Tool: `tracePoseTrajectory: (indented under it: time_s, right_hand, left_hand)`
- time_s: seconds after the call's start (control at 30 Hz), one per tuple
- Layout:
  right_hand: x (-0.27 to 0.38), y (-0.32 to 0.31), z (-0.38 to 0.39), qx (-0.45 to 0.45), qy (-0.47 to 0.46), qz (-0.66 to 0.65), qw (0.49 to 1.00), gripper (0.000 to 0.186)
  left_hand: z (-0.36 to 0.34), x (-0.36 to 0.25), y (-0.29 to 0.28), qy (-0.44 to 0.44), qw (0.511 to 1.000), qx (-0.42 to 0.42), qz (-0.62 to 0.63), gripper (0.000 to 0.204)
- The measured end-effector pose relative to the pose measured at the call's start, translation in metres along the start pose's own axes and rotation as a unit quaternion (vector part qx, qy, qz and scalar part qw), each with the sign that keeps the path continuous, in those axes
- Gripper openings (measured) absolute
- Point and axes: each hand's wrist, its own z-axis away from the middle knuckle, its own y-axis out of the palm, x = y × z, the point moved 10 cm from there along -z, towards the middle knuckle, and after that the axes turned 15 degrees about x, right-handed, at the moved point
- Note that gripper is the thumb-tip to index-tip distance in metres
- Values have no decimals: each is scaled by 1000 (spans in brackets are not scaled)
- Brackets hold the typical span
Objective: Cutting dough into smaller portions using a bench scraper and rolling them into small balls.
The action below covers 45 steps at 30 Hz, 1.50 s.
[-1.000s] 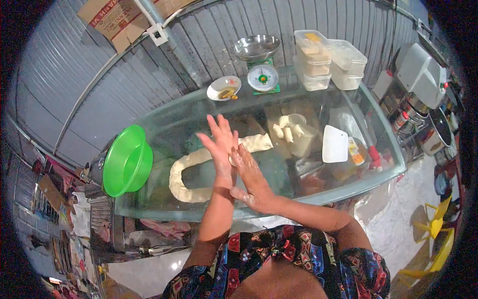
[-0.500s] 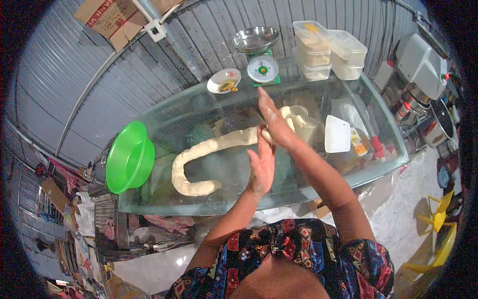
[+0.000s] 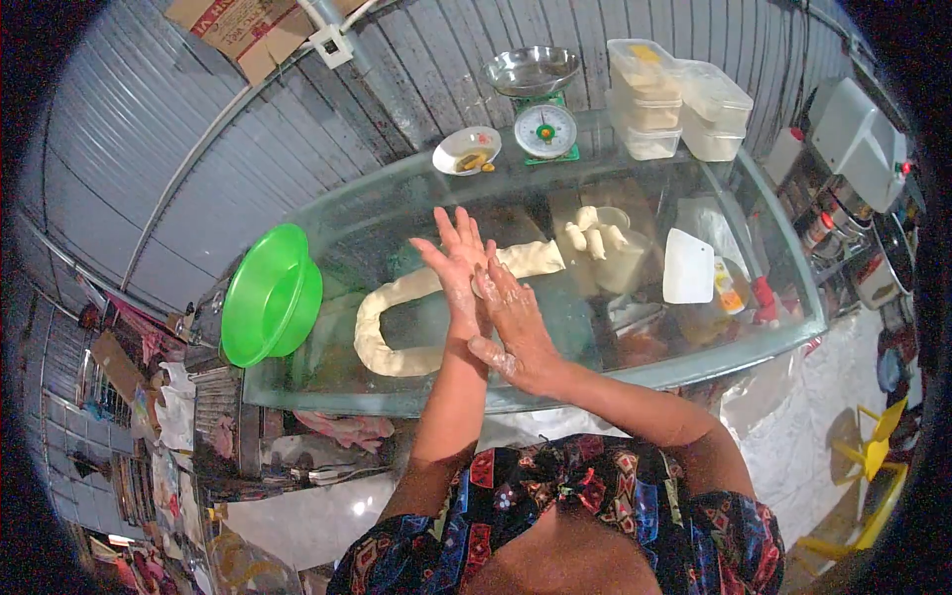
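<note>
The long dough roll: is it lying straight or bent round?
Bent round: the dough roll curves at the left into a U shape. The left forearm hides its lower end.

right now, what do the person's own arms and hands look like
The bare left hand and bare right hand wear no gloves; whitish smears mark the right. Uncovered forearms emerge from short, dark fabric sleeves printed with red and blue geometric patches.
</note>
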Motion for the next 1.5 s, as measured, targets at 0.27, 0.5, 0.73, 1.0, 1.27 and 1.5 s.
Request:
tracePoseTrajectory:
  time_s: [0.27, 0.5, 0.73, 1.0, 1.27, 1.5]
  right_hand:
    - [-56, -54, -46, -6, 121, -75, 990, 69]
    - [-142, -63, -48, -70, 144, -158, 974, 68]
    - [-45, -13, -5, -97, 10, -108, 989, 66]
    - [-65, 3, 16, 39, 141, -100, 984, 72]
    - [-197, -166, 159, -160, 454, 213, 850, 88]
    - [-239, -156, 203, -141, 561, 320, 750, 102]
  left_hand:
    - [47, 16, 87, -47, 995, 90, -5, 93]
    - [67, 57, 102, -55, 987, 129, -72, 97]
    - [43, 21, 40, -34, 997, 32, -60, 87]
    - [78, 93, -11, -134, 961, 12, 240, 82]
    - [143, 98, -31, -252, 906, -128, 316, 42]
    - [179, 73, -51, -253, 923, -193, 216, 23]
